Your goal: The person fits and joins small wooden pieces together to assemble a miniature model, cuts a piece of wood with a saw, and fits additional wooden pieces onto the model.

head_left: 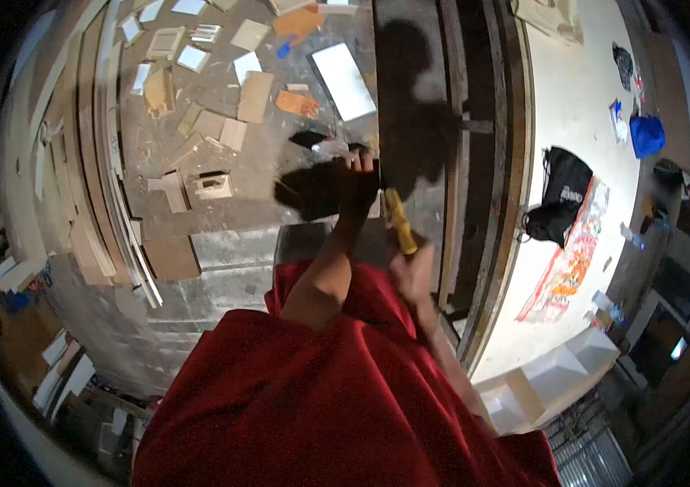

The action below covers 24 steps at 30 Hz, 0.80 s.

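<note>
Your right hand (411, 276) is closed around the lower end of a yellow tool (396, 215), which stands out in front of it, just right of your left hand (357, 183); too blurred to say what tool it is. Your left hand reaches over the brown surface (268, 162) with fingers forward, in dark shadow, near a clear, shiny item (330, 148); can't tell whether those fingers grip anything or just rest there. A white panel (343, 81) lies ahead of that hand, with an orange piece (298, 104) and a tan board (255, 97) to its left. More offcuts are scattered farther left, including a small wooden block with a slot (214, 185). Long strips (89, 122) run along the left side. On your right, past a dark gap, the pale worktop (515, 288) carries a black drawstring bag (564, 195) overlapping a printed plastic sheet (564, 280), plus a blue bag (647, 136) near its far edge.
</note>
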### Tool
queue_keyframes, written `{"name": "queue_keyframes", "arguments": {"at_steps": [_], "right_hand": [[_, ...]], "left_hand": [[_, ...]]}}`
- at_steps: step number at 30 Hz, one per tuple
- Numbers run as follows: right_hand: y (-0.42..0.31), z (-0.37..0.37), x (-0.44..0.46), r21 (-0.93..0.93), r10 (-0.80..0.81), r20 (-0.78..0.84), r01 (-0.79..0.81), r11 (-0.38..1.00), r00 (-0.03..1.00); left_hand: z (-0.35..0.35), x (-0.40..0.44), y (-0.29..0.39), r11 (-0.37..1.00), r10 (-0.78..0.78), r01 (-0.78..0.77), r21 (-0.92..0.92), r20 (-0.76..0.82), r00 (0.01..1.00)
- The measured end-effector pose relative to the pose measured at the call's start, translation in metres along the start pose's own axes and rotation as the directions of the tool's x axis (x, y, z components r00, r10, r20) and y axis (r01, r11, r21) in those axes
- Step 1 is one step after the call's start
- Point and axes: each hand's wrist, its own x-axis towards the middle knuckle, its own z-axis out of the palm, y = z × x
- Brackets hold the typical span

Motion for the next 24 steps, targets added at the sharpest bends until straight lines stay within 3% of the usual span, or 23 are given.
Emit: {"name": "queue_keyframes", "arguments": {"at_steps": [3,6,9,10,12,14,15,16,18,20,22,24], "right_hand": [[0.01,-0.002,0.003,0.007,-0.22,-0.032,0.22,0.975,0.975],[0.013,-0.031,0.01,0.013,0.235,0.176,-0.241,0.97,0.956],[0.029,-0.036,0.009,-0.082,0.107,0.182,-0.093,0.992,0.977],[0.024,-0.037,0.012,-0.08,0.101,0.191,-0.087,0.993,0.976],[0.009,-0.042,0.013,-0.093,0.232,0.208,-0.217,0.972,0.95],[0.004,-0.046,0.014,-0.05,0.24,0.192,-0.235,0.971,0.951],[0.003,-0.047,0.015,-0.004,0.248,0.176,-0.252,0.968,0.953],[0.006,-0.047,0.015,-0.005,0.25,0.181,-0.254,0.967,0.951],[0.011,-0.048,0.014,-0.05,0.106,0.171,-0.099,0.994,0.98],[0.005,-0.041,0.013,-0.027,0.098,0.121,-0.096,0.995,0.988],[0.0,-0.039,0.013,-0.009,0.095,0.05,-0.095,0.995,0.994],[0.0,-0.039,0.011,-0.11,0.195,0.061,-0.188,0.976,0.979]], "left_hand": [[-0.027,0.019,-0.006,0.998,0.043,-0.044,0.054,0.024,0.999],[-0.038,0.023,0.004,0.998,0.052,-0.048,-0.036,0.122,0.991],[-0.034,0.027,0.002,0.993,-0.008,0.021,-0.115,0.111,0.994],[-0.019,0.023,0.003,0.98,-0.122,0.132,-0.146,0.075,0.99],[-0.011,0.017,-0.002,0.984,-0.091,0.095,-0.148,0.036,0.995],[-0.019,0.022,0.003,0.986,-0.065,0.064,-0.151,0.0,0.998],[-0.018,0.024,0.005,0.996,-0.024,0.03,-0.081,0.076,0.997],[-0.019,0.023,0.006,1.0,0.011,-0.01,-0.013,0.157,0.987],[-0.025,0.022,0.003,0.998,0.015,-0.008,-0.066,0.106,0.994],[-0.029,0.027,0.0,0.992,0.031,-0.026,-0.127,0.038,0.999],[-0.022,0.024,0.0,0.998,-0.021,0.025,-0.065,0.05,0.999],[-0.012,0.023,-0.002,0.995,-0.057,0.056,-0.087,-0.01,0.998]]}}
